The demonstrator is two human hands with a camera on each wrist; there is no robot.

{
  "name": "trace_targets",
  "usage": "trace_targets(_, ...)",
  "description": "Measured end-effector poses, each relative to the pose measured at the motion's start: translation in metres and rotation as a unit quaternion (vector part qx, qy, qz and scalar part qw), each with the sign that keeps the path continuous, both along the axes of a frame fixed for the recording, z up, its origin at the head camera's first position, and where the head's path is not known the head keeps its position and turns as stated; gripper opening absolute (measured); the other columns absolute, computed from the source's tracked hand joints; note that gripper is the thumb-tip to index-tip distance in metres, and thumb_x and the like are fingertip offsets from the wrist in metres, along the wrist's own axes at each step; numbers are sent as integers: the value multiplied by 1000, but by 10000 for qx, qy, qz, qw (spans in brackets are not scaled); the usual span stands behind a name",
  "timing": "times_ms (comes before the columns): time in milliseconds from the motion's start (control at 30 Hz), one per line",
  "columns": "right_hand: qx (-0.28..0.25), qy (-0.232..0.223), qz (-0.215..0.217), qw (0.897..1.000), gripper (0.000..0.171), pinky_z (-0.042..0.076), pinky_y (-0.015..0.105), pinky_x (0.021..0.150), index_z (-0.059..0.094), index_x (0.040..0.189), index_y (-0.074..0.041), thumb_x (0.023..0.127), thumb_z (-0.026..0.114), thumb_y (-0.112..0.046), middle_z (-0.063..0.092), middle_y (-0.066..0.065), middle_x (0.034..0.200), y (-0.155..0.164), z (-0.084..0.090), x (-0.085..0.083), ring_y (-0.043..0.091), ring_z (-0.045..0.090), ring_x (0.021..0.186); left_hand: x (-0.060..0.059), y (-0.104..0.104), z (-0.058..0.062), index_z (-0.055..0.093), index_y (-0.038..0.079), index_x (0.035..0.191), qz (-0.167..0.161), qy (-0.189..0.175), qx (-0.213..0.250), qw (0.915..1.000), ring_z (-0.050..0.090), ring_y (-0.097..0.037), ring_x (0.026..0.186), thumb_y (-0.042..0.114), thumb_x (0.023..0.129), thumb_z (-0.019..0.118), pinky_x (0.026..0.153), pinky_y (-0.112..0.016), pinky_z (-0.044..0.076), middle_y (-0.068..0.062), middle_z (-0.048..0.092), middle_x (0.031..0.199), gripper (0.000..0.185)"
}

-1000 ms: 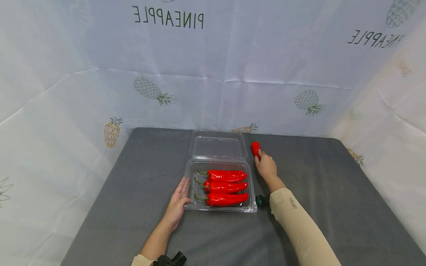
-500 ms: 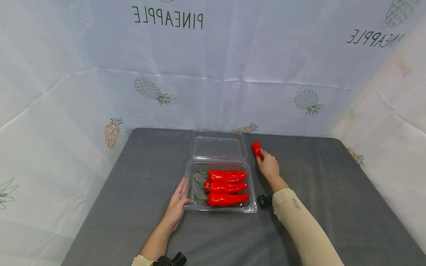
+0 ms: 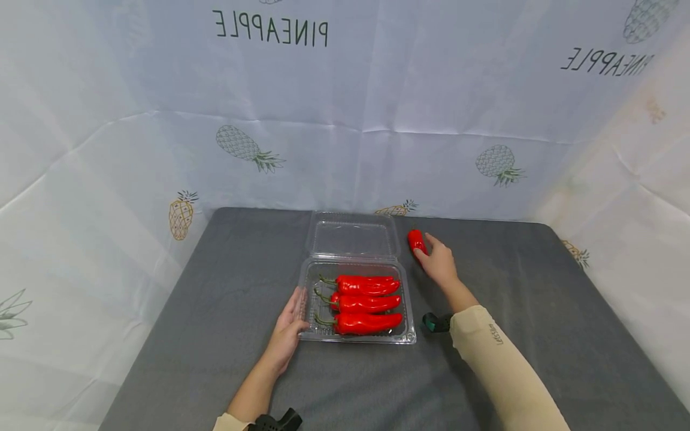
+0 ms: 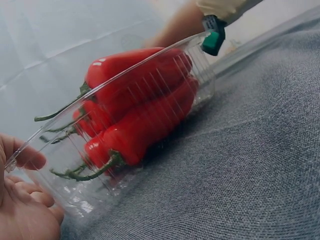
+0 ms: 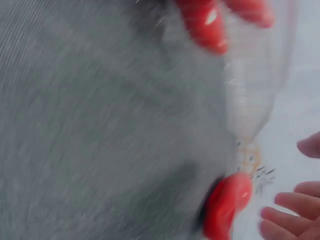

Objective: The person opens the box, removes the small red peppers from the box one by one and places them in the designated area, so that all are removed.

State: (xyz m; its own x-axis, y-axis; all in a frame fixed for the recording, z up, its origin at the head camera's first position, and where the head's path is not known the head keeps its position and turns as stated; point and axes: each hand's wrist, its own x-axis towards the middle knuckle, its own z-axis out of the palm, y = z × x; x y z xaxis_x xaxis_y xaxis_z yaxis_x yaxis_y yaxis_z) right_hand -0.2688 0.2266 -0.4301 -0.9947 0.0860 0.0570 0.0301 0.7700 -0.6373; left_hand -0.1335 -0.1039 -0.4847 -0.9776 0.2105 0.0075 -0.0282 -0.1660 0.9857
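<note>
Resting open against the near left corner of the clear container point(image 3: 356, 300), the left hand point(image 3: 287, 331) steadied it; three red peppers point(image 3: 362, 303) lay inside. Farther right, the right hand point(image 3: 439, 261) reached with loose, spread fingers beside a loose red pepper point(image 3: 415, 241) on the grey table point(image 3: 539, 299).

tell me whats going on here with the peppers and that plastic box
A person sits at a grey table with an open clear plastic box that holds three red peppers side by side, its lid folded back. The left hand rests against the box's left wall. The right hand reaches to a fourth red pepper lying on the table just right of the lid; the right wrist view shows the fingers spread beside it, not closed round it.
</note>
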Motion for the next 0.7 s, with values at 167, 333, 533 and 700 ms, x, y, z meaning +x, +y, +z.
trace_targets(167,-922,-519,269,9940,58,38,48,103,36,141,3,92,54,-23,43,26,140,-5,14,3,38,44,127,0,-1,2,-3,-1,148,-3,-26,12,10000,-4,-31,144,-11,79,34,96,1,20,-17,0,157,80)
trace_targets(333,-1499,-815,632,9833,58,36,47,106,37,140,2,91,56,-22,41,24,142,-12,26,10,36,40,132,0,0,3,-4,0,148,-29,-68,50,10000,-4,-29,144,-11,79,34,98,1,19,-16,0,157,80)
trace_targets(533,-1758,-1053,1314,9699,56,36,49,105,40,138,3,90,58,-19,40,23,143,-27,37,24,36,40,132,0,0,4,-3,0,148,-25,-86,57,9999,-4,-29,145,-12,79,34,99,-1,18,-16,0,157,79)
trace_targets(700,-1774,-1246,1882,9579,55,41,48,101,45,136,1,88,61,-21,45,22,140,-38,40,34,35,46,128,0,0,5,-3,0,149,-3,-100,46,9999,-4,-28,145,-12,79,34,98,0,18,-16,0,157,80)
